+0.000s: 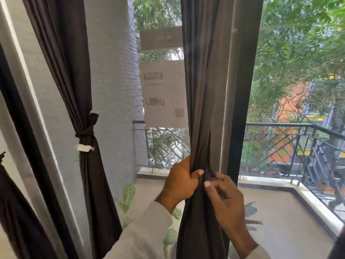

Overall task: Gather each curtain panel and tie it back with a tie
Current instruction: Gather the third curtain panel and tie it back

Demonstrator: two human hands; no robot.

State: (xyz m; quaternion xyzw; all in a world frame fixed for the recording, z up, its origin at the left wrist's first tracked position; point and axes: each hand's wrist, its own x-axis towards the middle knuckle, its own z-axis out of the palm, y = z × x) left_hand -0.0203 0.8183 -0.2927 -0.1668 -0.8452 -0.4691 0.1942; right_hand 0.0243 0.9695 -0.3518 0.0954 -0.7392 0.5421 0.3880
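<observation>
Left hand (180,181) fingers hidden behind gathered curtain panel (201,90); panel top and bottom cut off; far signs (164,94) unreadable.

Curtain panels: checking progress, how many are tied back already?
1 clearly: the left panel, knotted with a tie. The middle panel is only gathered by both hands. Far-left fabric is cropped.

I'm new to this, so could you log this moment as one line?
left hand: grips middle curtain panel | right hand: pinches its folds | left curtain panel: already tied | middle tie: not visible
</observation>
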